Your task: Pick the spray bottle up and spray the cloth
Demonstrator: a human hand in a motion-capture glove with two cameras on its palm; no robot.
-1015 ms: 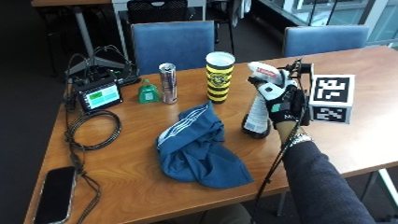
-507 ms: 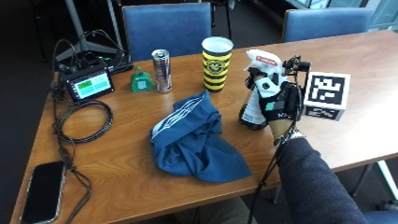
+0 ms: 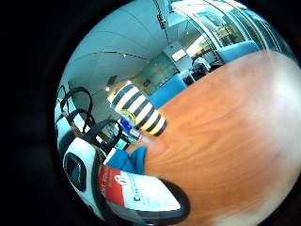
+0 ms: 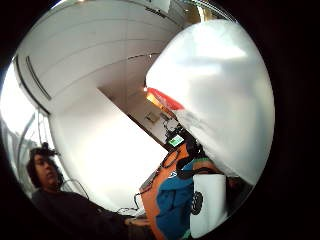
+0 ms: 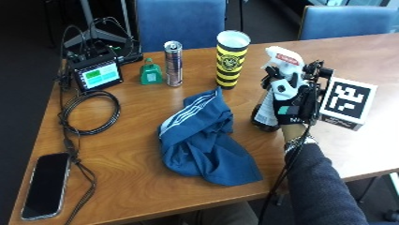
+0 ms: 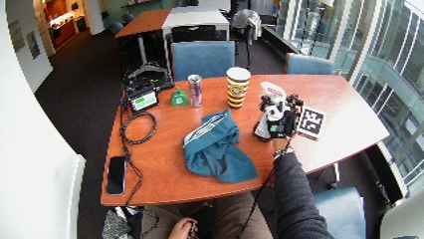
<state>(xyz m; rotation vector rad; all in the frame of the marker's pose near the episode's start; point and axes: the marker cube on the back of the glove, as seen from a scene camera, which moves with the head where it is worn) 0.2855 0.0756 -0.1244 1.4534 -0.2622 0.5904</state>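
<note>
A white spray bottle (image 5: 282,58) with a red label stands upright, its base on the table to the right of the cloth. My gloved right hand (image 5: 290,102) grips it from behind, fingers curled round its neck and body. The blue cloth (image 5: 203,140) lies crumpled on the wooden table (image 5: 124,154), a short way left of the bottle and apart from it. In the wide outside view the bottle (image 6: 270,92), the hand (image 6: 281,120) and the cloth (image 6: 215,147) stand the same way. The bottle's label (image 3: 136,190) and white body (image 4: 220,95) fill the palm views, with the cloth (image 3: 129,160) beside it.
A yellow-and-black striped cup (image 5: 232,58) stands just behind and left of the bottle. Further left are a slim can (image 5: 173,63), a small green object (image 5: 150,73), a screen device (image 5: 97,75), a coiled cable (image 5: 90,112) and a phone (image 5: 45,185) near the front left corner.
The outside picture has shifted, so its camera moved. My hand keeps its hold on the bottle in the same spot beside the cloth.
</note>
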